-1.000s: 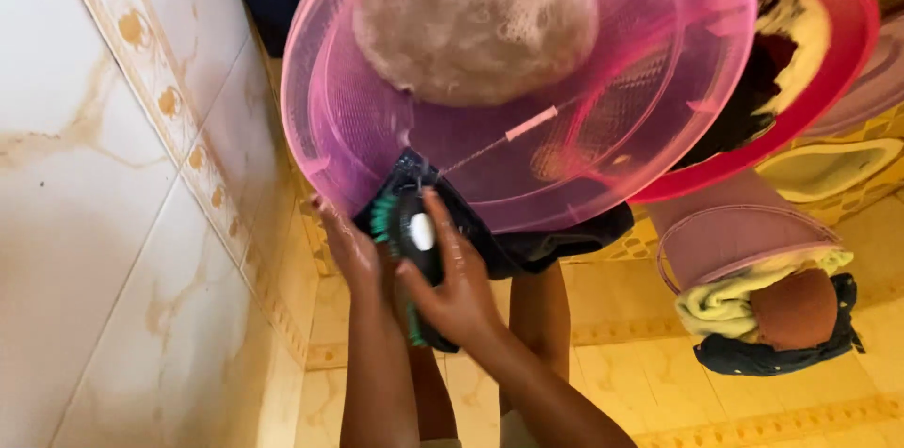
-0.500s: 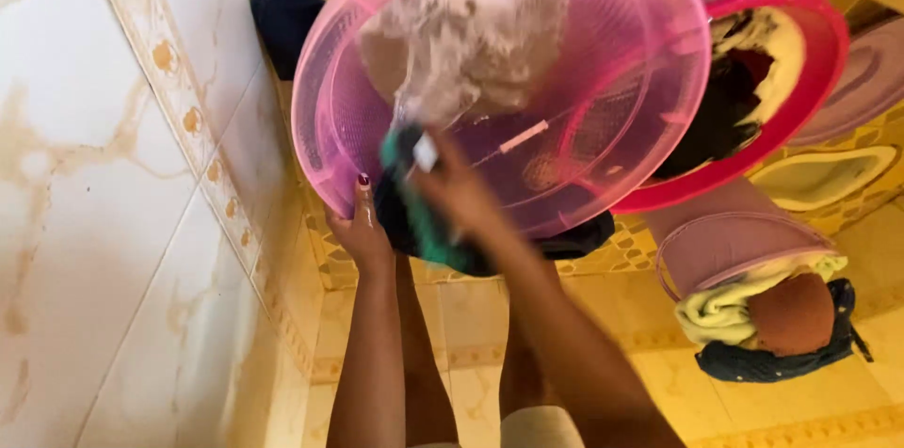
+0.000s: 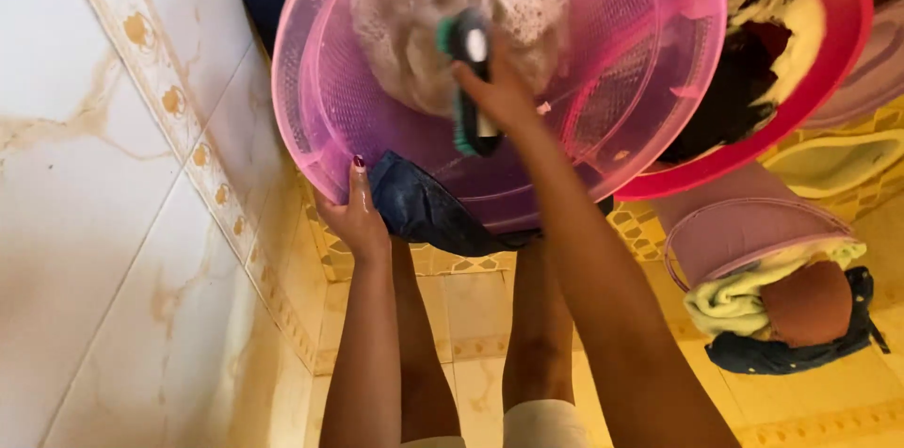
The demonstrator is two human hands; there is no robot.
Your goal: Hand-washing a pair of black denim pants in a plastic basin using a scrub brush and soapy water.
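My right hand (image 3: pixel 504 90) grips a black scrub brush (image 3: pixel 468 67) with green bristles, held inside a large pink basin (image 3: pixel 320 100) over soapy, foamy water (image 3: pixel 414 6). My left hand (image 3: pixel 353 213) presses a dark denim cloth (image 3: pixel 424 208) against the basin's near rim. The cloth hangs over the rim between my two arms.
A red basin (image 3: pixel 829 72) with dark and yellow clothes sits to the right. A small pink bucket (image 3: pixel 744 241) holds pale green, brown and navy clothes. A white tiled wall (image 3: pixel 104 222) runs along the left. Yellow tiles (image 3: pixel 829 401) cover the floor.
My right hand lifted the brush off the denim cloth and moved it forward into the foam in the pink basin. My left hand stayed on the cloth at the rim.
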